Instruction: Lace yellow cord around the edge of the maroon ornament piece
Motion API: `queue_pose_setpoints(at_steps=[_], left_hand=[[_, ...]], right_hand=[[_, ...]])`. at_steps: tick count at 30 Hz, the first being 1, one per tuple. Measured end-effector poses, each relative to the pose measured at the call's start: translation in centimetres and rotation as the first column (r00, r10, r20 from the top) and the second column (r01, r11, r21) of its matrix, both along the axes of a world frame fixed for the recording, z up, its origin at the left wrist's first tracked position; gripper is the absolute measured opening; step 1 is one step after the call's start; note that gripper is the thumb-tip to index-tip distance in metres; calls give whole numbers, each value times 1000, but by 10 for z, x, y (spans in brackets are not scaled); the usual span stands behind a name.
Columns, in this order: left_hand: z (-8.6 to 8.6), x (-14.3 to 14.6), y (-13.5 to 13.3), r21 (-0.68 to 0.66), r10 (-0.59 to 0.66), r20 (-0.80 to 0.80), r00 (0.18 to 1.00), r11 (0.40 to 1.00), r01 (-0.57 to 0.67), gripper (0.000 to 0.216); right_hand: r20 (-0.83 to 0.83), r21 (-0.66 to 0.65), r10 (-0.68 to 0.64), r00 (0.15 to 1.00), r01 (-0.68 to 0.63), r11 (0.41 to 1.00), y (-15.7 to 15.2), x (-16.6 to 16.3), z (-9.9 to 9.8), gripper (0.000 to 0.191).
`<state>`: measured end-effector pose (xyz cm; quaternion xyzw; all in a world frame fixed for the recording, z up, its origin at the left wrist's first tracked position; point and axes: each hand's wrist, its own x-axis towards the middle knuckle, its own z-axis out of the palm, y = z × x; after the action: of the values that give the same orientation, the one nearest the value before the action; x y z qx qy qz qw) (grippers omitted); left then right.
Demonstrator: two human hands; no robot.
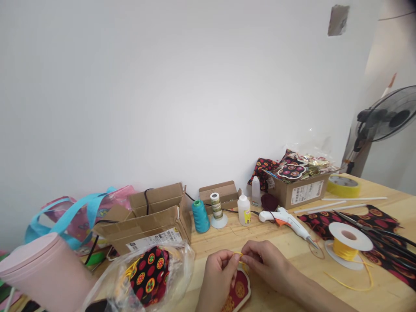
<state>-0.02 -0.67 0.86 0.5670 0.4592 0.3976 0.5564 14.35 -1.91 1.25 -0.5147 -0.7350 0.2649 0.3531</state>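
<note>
Low in the middle of the view, my left hand [218,277] and my right hand [264,264] meet over the wooden table [292,277]. Both pinch a thin yellow cord [238,255] between thumb and fingers. Under them lies a small red patterned fabric piece [238,292] with gold circles. A spool of the same yellow cord [347,245] stands to the right, a loose strand trailing from it across the table.
A white glue gun [287,221], glue bottle [244,210], teal thread cone [200,216] and open cardboard boxes [152,221] line the back. A plastic bag of patterned pieces [149,271] and pink container [45,271] sit left. Scissors [373,229] lie on printed cloth right, a fan [386,115] beyond.
</note>
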Motion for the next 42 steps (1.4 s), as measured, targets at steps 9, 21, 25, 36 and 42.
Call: queue_pose_setpoints(at_steps=[9, 21, 25, 36, 42], left_hand=[[7, 1, 0, 34, 22, -21, 1000, 999, -22, 27], [3, -1, 3, 42, 66, 0, 998, 997, -66, 28], [5, -2, 2, 54, 87, 20, 996, 995, -88, 23], [2, -2, 3, 39, 105, 28, 994, 994, -106, 16], [2, -2, 2, 65, 59, 95, 994, 996, -65, 14]], right_hand=[[-13, 15, -39, 999, 39, 999, 3, 1, -4, 15], [-147, 89, 45, 988, -32, 996, 5, 2, 0, 12], [-148, 84, 44, 988, -32, 996, 5, 1, -2, 10], [-138, 95, 39, 990, -26, 995, 3, 1, 3, 7], [-155, 78, 12, 988, 0, 997, 5, 0, 0, 7]])
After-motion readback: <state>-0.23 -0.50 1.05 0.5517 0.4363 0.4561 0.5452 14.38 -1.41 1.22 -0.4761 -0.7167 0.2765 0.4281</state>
